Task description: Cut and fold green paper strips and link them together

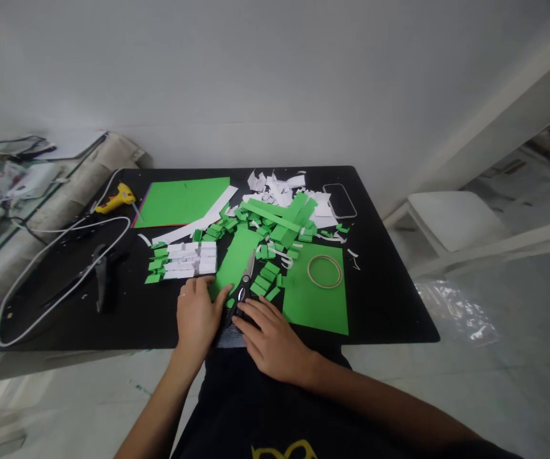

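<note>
My left hand point(197, 313) rests at the table's near side, its thumb stretched over the lower end of a green paper strip point(237, 255). Black-handled scissors point(243, 290) lie partly on that strip with their blades pointing away from me. The fingers of my right hand point(267, 333) lie extended across the scissors' handles, not wrapped round them. Beyond my left hand sit rows of folded white paper pieces point(191, 260), with folded green pieces point(157, 262) at their left end. More folded green pieces point(266, 279) lie just right of the blades.
A heap of green strips point(284, 220) and white scraps point(279, 186) fills the back. Green sheets point(179, 199) lie back left. A tape roll point(325, 272) rests on another green sheet point(317, 312). Left are a yellow glue gun point(116, 199), a white cable point(67, 331) and a black tool point(101, 280).
</note>
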The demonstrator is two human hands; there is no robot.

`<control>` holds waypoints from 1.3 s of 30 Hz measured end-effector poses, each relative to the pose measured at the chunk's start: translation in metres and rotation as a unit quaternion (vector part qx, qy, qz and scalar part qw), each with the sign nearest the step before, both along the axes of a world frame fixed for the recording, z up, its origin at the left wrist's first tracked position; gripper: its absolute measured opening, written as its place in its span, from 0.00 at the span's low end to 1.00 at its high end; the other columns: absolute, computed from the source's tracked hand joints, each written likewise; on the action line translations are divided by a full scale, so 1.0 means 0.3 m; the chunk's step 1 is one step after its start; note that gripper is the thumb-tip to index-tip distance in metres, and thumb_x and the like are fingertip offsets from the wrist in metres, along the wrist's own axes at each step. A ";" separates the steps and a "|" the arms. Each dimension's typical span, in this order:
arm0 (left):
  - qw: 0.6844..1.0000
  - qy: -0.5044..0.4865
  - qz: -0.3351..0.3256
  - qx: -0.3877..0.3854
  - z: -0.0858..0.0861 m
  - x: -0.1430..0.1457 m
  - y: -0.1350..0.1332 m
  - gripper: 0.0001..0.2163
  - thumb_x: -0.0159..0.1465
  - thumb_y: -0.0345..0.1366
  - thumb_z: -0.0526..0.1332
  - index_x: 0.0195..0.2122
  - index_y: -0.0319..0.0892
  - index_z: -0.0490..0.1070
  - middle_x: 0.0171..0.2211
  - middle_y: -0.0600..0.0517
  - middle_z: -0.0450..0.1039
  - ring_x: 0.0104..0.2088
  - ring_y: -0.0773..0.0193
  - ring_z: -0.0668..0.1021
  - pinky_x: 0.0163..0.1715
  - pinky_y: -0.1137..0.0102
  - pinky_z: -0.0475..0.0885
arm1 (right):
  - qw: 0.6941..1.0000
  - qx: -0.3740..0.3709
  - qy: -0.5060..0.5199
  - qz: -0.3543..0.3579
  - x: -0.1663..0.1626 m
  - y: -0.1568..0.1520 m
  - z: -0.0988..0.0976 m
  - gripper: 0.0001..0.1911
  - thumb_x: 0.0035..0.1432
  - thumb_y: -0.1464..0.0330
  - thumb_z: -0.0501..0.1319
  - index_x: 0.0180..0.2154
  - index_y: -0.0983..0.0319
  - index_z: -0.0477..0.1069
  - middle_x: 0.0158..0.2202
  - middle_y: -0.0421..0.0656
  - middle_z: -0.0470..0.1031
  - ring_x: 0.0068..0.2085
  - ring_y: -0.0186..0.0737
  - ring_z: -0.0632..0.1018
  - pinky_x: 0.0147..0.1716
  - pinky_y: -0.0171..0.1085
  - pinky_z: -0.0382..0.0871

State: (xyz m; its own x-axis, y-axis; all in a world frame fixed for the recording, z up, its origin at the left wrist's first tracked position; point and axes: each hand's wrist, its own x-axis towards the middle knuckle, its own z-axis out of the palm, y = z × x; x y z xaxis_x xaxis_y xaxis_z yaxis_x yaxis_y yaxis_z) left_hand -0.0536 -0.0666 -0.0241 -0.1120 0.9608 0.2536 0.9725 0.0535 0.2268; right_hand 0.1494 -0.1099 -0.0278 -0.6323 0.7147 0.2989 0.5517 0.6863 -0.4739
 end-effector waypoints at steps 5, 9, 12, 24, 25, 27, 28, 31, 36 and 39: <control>0.999 -0.012 -0.029 -0.017 0.009 0.002 0.011 0.13 0.71 0.45 0.62 0.42 0.39 0.75 0.41 0.40 0.79 0.44 0.43 0.79 0.45 0.56 0.73 | 1.000 -0.013 0.016 0.001 0.006 -0.001 -0.004 0.21 0.72 0.72 0.57 0.63 0.62 0.72 0.67 0.50 0.72 0.71 0.48 0.68 0.75 0.55 0.55; 0.999 -0.033 -0.034 -0.011 0.005 0.008 0.009 0.11 0.71 0.43 0.61 0.40 0.40 0.75 0.40 0.41 0.80 0.43 0.44 0.79 0.45 0.56 0.73 | 1.000 -0.016 0.019 0.002 0.006 0.001 -0.005 0.21 0.72 0.71 0.58 0.63 0.61 0.72 0.67 0.50 0.72 0.71 0.48 0.68 0.75 0.56 0.55; 0.998 -0.059 -0.036 -0.002 0.007 0.012 0.001 0.10 0.71 0.42 0.60 0.39 0.42 0.76 0.40 0.43 0.80 0.44 0.45 0.80 0.44 0.58 0.73 | 1.000 -0.016 0.022 -0.003 0.004 0.001 -0.009 0.20 0.71 0.71 0.58 0.62 0.61 0.73 0.67 0.50 0.72 0.70 0.48 0.68 0.75 0.55 0.55; 0.951 -0.308 -0.033 0.008 0.036 0.024 0.001 0.13 0.64 0.48 0.67 0.41 0.45 0.75 0.37 0.51 0.83 0.37 0.57 0.83 0.39 0.66 0.76 | 0.999 -0.014 0.035 -0.010 0.002 -0.001 -0.015 0.21 0.71 0.72 0.58 0.62 0.60 0.73 0.66 0.50 0.73 0.70 0.47 0.68 0.74 0.55 0.58; 0.946 -0.323 -0.036 0.013 0.032 0.024 0.005 0.14 0.64 0.48 0.67 0.43 0.45 0.74 0.37 0.51 0.82 0.37 0.58 0.83 0.39 0.66 0.77 | 0.999 -0.014 0.036 -0.010 0.002 -0.001 -0.015 0.21 0.71 0.72 0.58 0.62 0.60 0.73 0.66 0.50 0.73 0.70 0.47 0.68 0.74 0.55 0.58; 0.938 -0.344 -0.050 0.019 0.029 0.024 0.012 0.14 0.65 0.46 0.67 0.46 0.44 0.72 0.36 0.52 0.82 0.34 0.60 0.82 0.38 0.67 0.77 | 0.999 -0.014 0.034 -0.011 0.002 0.000 -0.014 0.21 0.71 0.72 0.58 0.62 0.60 0.73 0.66 0.50 0.73 0.70 0.47 0.69 0.74 0.55 0.58; 0.935 -0.350 -0.055 0.027 0.031 0.023 0.015 0.13 0.66 0.45 0.66 0.47 0.44 0.72 0.34 0.53 0.81 0.32 0.62 0.81 0.37 0.68 0.76 | 0.999 -0.015 0.033 -0.011 0.002 0.000 -0.013 0.21 0.71 0.72 0.58 0.62 0.60 0.73 0.66 0.50 0.73 0.70 0.47 0.69 0.74 0.55 0.58; 0.925 -0.358 -0.053 0.116 0.067 0.017 0.021 0.10 0.66 0.41 0.67 0.45 0.43 0.74 0.32 0.53 0.80 0.32 0.63 0.81 0.38 0.69 0.76 | 0.999 -0.016 0.028 -0.007 0.003 0.002 -0.010 0.20 0.71 0.71 0.58 0.62 0.61 0.73 0.67 0.50 0.73 0.70 0.47 0.68 0.75 0.55 0.56; 0.865 -0.428 -0.117 0.234 0.172 0.008 -0.004 0.13 0.63 0.36 0.72 0.47 0.42 0.75 0.33 0.53 0.78 0.33 0.65 0.81 0.40 0.70 0.78 | 0.998 -0.035 0.044 0.010 0.003 0.000 0.010 0.22 0.73 0.69 0.58 0.65 0.62 0.69 0.69 0.51 0.70 0.72 0.49 0.66 0.75 0.56 0.54; 0.841 -0.492 -0.137 0.180 0.191 0.019 -0.036 0.13 0.63 0.39 0.73 0.47 0.43 0.77 0.32 0.52 0.79 0.32 0.64 0.82 0.34 0.72 0.78 | 0.978 -0.095 0.183 -0.015 0.015 0.022 0.057 0.20 0.73 0.67 0.58 0.63 0.61 0.72 0.65 0.51 0.75 0.68 0.49 0.72 0.73 0.56 0.59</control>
State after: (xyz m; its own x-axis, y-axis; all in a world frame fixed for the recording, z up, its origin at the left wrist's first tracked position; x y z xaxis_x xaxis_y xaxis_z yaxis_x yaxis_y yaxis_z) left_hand -0.0480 -0.0773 0.0331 -0.2248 0.8655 0.4477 0.2694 -0.3864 0.8821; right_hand 0.1539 -0.1032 -0.0109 -0.4858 0.7954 0.3624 0.3391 0.5536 -0.7606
